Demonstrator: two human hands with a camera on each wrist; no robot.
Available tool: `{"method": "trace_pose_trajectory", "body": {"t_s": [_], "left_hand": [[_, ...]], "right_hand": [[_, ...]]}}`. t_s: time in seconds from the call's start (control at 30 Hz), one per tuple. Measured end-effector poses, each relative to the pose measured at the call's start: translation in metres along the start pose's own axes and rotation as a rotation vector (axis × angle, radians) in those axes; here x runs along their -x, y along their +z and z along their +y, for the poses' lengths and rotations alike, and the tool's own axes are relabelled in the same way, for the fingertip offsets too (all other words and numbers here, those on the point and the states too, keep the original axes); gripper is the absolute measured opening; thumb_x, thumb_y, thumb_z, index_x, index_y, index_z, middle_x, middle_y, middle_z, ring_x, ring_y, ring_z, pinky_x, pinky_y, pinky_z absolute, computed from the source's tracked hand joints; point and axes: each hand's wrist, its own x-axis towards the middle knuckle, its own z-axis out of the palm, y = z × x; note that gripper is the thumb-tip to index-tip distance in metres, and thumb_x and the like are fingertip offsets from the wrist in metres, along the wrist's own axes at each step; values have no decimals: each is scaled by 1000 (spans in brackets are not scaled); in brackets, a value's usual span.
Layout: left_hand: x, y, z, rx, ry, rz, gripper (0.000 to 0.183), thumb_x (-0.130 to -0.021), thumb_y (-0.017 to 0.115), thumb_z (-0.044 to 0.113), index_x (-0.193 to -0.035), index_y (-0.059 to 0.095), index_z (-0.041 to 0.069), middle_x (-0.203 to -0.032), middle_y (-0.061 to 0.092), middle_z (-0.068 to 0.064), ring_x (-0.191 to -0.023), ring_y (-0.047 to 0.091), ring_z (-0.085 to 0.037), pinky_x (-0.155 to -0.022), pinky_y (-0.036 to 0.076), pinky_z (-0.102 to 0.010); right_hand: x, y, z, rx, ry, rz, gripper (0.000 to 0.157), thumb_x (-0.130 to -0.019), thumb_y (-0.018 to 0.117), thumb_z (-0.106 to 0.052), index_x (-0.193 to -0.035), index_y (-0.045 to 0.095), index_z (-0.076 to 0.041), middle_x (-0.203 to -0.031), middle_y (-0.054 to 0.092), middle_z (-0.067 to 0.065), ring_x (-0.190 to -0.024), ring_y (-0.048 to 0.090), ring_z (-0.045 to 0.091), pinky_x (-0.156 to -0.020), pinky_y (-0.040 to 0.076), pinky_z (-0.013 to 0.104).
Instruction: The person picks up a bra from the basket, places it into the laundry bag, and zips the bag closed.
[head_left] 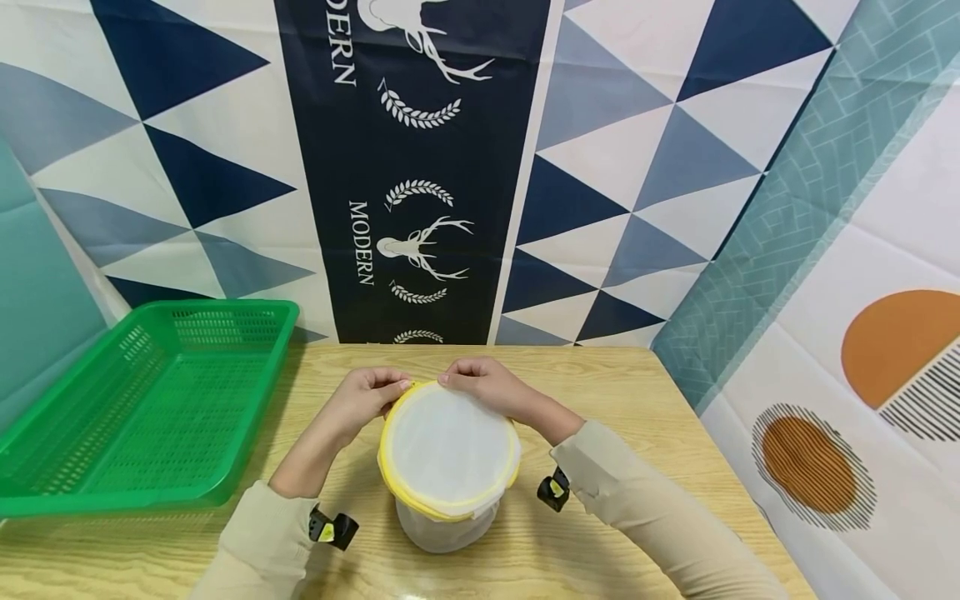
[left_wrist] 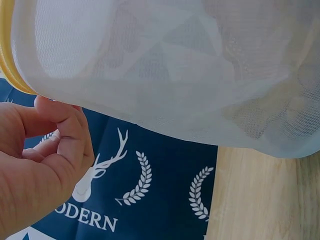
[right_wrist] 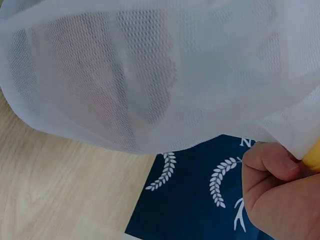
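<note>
A white mesh laundry bag (head_left: pixel 453 450) with yellow trim (head_left: pixel 397 479) stands upright on the wooden table, its round white top facing up. At the far left of its rim, the left hand (head_left: pixel 366 402) pinches the yellow edge between thumb and fingers. Just to the right, the right hand (head_left: pixel 491 387) grips the far rim, thumb on top. From the left wrist, the mesh side (left_wrist: pixel 150 65) fills the upper view, and the left fingertips (left_wrist: pixel 52 107) meet the yellow rim. In the right wrist view, the right thumb (right_wrist: pixel 277 160) lies against the yellow trim (right_wrist: pixel 314 156).
A green plastic basket (head_left: pixel 258 400) with slotted walls sits at the left of the wooden table (head_left: pixel 600 383). Behind the table hangs a patterned cloth (head_left: pixel 420 167) with triangles and deer heads. Another printed cloth (head_left: pixel 787 367) covers the right side.
</note>
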Motion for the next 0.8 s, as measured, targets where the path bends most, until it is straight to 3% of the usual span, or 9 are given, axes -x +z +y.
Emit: {"method": "trace_pose_trajectory", "body": {"t_s": [0.17,0.6,0.8], "left_hand": [[0,-1,1,13,8,-2,25,-90,50,15,-103,60,-4,-83,62,-1,-62,50,-10,-58,44,-20],[-1,-2,9,-10,-10,7,27,-89,51,16,-104,58,-6,-76,57,-1,-60,46,-11,-55,41,-20],[-3,-2,11,1,-18,14,28,-88,52,16,-105,58,-6,-79,60,-1,-62,51,-10,-56,44,-20]], "right_hand": [[2,1,-4,-4,-4,17,25,-88,53,-26,-93,63,-4,-86,59,4,-61,54,8,-54,48,23],[3,2,-10,-46,87,81,25,-87,53,-27,-96,64,-7,-83,61,5,-59,57,10,-54,51,26],[4,1,-14,-63,75,60,26,-89,51,-25,-105,62,-7,-99,60,8,-66,58,9,-59,51,26]]}}
